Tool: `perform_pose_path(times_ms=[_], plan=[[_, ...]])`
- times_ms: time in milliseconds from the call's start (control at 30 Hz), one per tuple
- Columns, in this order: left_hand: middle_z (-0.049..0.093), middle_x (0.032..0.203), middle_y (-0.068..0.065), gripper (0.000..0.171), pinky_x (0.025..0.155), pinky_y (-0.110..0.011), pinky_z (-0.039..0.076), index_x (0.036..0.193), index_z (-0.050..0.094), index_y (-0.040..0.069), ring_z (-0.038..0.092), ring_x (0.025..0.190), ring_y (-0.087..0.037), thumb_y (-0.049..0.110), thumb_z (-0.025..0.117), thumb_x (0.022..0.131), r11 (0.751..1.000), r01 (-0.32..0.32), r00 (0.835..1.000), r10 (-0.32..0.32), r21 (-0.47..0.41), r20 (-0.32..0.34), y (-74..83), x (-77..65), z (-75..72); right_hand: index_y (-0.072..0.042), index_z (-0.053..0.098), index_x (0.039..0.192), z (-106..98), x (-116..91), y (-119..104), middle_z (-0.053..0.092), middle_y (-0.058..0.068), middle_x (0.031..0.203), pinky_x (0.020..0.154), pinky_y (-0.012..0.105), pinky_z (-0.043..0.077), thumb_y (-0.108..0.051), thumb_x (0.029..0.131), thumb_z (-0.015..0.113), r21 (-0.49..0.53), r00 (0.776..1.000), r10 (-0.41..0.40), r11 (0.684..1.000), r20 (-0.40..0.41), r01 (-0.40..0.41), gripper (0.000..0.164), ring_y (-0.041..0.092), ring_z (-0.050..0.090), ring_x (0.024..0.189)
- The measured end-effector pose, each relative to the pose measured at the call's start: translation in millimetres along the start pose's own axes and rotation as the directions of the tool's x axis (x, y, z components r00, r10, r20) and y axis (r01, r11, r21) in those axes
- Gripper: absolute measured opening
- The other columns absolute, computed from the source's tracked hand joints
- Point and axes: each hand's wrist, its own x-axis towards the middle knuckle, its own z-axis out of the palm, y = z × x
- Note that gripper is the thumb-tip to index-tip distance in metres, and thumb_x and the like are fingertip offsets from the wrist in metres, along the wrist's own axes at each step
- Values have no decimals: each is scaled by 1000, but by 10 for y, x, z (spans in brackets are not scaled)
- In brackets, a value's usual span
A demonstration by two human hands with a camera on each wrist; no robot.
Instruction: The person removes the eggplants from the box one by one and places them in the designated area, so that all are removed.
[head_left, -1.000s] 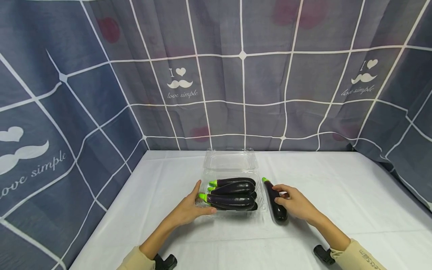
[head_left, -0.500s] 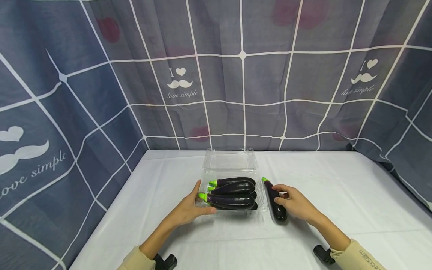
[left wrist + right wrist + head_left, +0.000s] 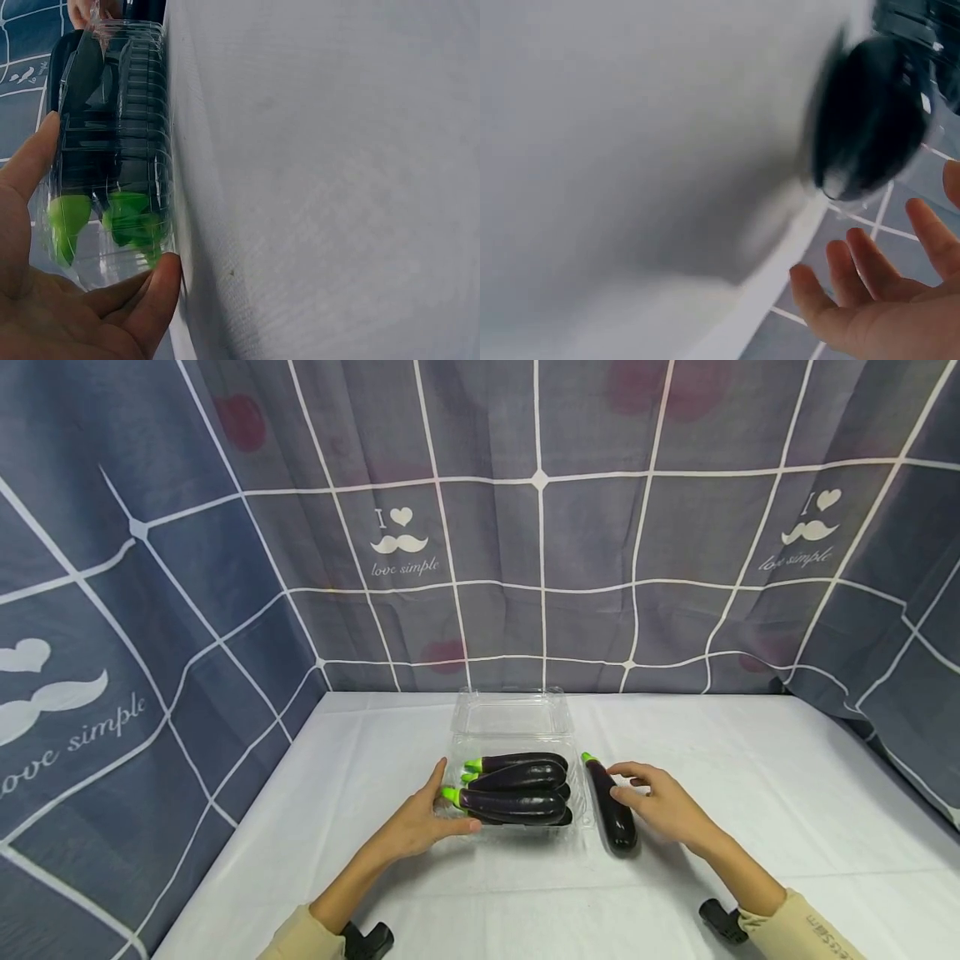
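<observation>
A clear plastic clamshell container (image 3: pixel 512 715) stands on the table, its lid folded back. Several glossy dark purple eggplants (image 3: pixel 516 807) with green stems lie stacked inside. My left hand (image 3: pixel 415 824) holds the container's left end, thumb and fingers spread across it; the left wrist view shows fingertips on the clear walls (image 3: pixel 112 259) near the stems. One more eggplant (image 3: pixel 617 814) lies just right of the container, stem pointing away. Beside it is my right hand (image 3: pixel 663 806), fingers loosely bent; in the right wrist view the fingers stand apart from the blurred eggplant (image 3: pixel 874 124).
A white cloth (image 3: pixel 420 910) covers the table. Blue-grey curtains (image 3: pixel 592 543) with white grid lines stand behind it and on both sides. Black wrist devices (image 3: pixel 367 941) are strapped near the beige sleeves (image 3: pixel 303 937).
My right hand has loosened from the separate eggplant and shifted slightly to the right, its fingers more spread. The left hand and the container stay as they were.
</observation>
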Motion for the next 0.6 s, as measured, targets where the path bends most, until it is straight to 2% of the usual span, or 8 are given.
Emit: perform_pose_path(times_ms=[133,300,600], plan=[[46,144,-23,122,104,-60,33,159,2,8,38,136,-39,50,82,76,1000,5,1000,-5,1,-3,-6,0,8,1,64,124,-75,43,-83,64,18,124,95,60,40,-14,95,65,-7,998,-41,999,-49,41,33,39,55,115],[47,144,-22,122,105,-60,32,159,2,7,38,137,-37,49,82,77,1000,0,1000,0,-5,-7,-13,-2,6,2,64,124,-117,128,-211,64,18,123,96,60,40,-13,94,66,17,993,-94,995,-69,96,33,38,55,117],[43,146,-25,122,106,-60,31,159,2,7,35,138,-39,48,82,77,1000,-8,1000,8,-3,-4,11,-2,-9,-1,64,126,-25,258,-546,64,11,123,97,56,41,-15,94,67,51,980,-199,978,-25,201,36,33,57,114]])
